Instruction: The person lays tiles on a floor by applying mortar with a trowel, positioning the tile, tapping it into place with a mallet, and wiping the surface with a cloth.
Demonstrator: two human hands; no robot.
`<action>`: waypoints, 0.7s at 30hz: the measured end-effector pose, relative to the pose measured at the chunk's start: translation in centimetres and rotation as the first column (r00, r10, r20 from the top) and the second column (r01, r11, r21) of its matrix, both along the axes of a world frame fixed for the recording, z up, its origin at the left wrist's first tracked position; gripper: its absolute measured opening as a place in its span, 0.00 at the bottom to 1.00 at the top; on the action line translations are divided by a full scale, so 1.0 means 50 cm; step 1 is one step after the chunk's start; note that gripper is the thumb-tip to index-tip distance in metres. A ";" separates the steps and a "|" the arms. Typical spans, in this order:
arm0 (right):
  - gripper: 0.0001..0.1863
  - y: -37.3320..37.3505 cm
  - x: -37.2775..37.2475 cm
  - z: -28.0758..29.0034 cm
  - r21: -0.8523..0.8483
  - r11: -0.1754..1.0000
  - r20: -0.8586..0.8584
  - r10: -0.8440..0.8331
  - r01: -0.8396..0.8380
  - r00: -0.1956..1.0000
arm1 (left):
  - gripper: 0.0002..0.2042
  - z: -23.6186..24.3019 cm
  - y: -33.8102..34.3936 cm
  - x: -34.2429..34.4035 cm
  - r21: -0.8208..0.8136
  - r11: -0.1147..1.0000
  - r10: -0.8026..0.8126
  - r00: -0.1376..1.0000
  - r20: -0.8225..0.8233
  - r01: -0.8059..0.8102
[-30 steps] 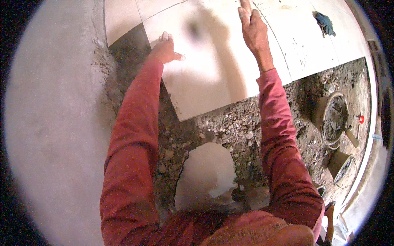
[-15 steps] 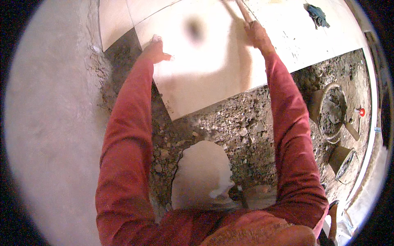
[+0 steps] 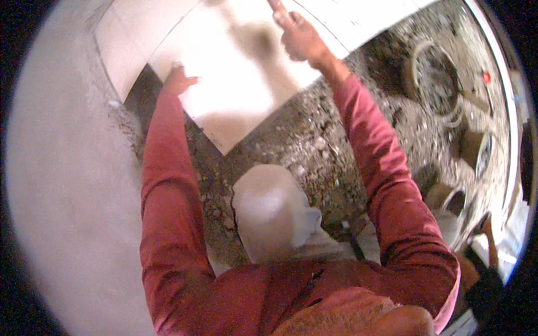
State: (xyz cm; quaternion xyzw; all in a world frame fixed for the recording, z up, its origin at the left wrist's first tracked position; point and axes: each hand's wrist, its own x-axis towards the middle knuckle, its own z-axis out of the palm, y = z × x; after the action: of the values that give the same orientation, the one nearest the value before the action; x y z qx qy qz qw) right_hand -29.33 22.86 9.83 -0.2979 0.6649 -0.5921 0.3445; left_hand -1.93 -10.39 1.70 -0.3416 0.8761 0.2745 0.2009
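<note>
My left hand (image 3: pixel 178 81) rests open, thumb spread, on the left edge of a large pale tile (image 3: pixel 228 131). My right hand (image 3: pixel 300 39) grips a slim light-brown handle (image 3: pixel 276 8) over the tile's upper right part; the handle's far end is out of the frame. Neighbouring tiles (image 3: pixel 120 39) border this one at upper left. Dark rubble bedding (image 3: pixel 314 140) shows below the tile's corner, and my pale-clad knee (image 3: pixel 269 207) is between my red-sleeved arms.
Grey smooth concrete (image 3: pixel 67 196) runs along the left. At right on the rubble stand a bucket of grey material (image 3: pixel 434 78) and further containers (image 3: pixel 471 151), beside a small red object (image 3: pixel 486 77). A long white strip (image 3: pixel 510 151) borders the far right, with indistinct items at lower right.
The view has turned, shifting the buckets upward and the dark cloth out of sight. My right hand has moved leftward in the picture with the handle. My left hand stays on the tile.
</note>
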 end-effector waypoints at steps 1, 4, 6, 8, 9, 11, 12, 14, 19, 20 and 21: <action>0.30 0.065 0.046 0.023 0.057 0.998 0.033 -0.015 0.013 0.999 | 0.46 -0.004 0.000 0.000 -0.178 0.982 -0.055 0.998 0.022 0.058; 0.20 0.249 0.171 0.043 0.159 0.968 0.081 -0.208 0.193 0.975 | 0.38 -0.023 0.039 -0.043 -0.364 0.928 -0.120 0.990 -0.073 0.086; 0.14 0.368 0.224 0.019 0.143 0.946 0.281 -0.320 0.290 0.905 | 0.39 -0.037 0.107 -0.087 -0.401 0.914 -0.123 0.983 -0.134 0.059; 0.13 0.455 0.264 0.002 0.141 0.915 0.652 -0.373 0.378 0.660 | 0.35 -0.061 0.200 -0.165 -0.383 0.923 -0.194 0.913 -0.358 0.047; 0.14 0.483 0.276 0.002 0.237 0.848 0.711 -0.484 0.474 0.511 | 0.35 -0.072 0.244 -0.206 -0.388 0.921 -0.177 0.901 -0.395 0.011; 0.16 0.508 0.293 0.012 0.294 0.754 0.777 -0.547 0.588 0.313 | 0.36 -0.083 0.308 -0.255 -0.511 0.853 -0.083 0.939 -0.335 -0.107; 0.18 0.503 0.298 0.018 0.321 0.676 0.761 -0.600 0.663 0.244 | 0.37 -0.086 0.325 -0.270 -0.566 0.812 -0.078 0.934 -0.348 -0.143; 0.17 0.465 0.302 0.030 0.317 0.616 0.756 -0.623 0.721 0.200 | 0.36 -0.087 0.338 -0.286 -0.573 0.800 -0.032 0.942 -0.333 -0.175; 0.17 0.344 0.255 -0.021 0.239 0.735 0.850 -0.474 0.634 0.229 | 0.35 -0.077 0.323 -0.289 -0.583 0.783 -0.031 0.923 -0.382 -0.215; 0.18 0.338 0.236 -0.035 0.207 0.833 0.832 -0.426 0.513 0.355 | 0.35 -0.075 0.322 -0.290 -0.562 0.798 -0.007 0.929 -0.371 -0.218; 0.18 0.347 0.219 -0.044 0.130 0.800 0.876 -0.369 0.586 0.310 | 0.36 -0.073 0.324 -0.294 -0.536 0.819 0.006 0.937 -0.350 -0.205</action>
State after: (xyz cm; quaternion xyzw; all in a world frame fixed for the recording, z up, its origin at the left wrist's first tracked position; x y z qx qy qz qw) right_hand -18.38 40.23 7.62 0.2221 0.3841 -0.7996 0.4048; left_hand -16.64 5.80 -1.94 -0.3829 0.9182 0.0675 -0.0759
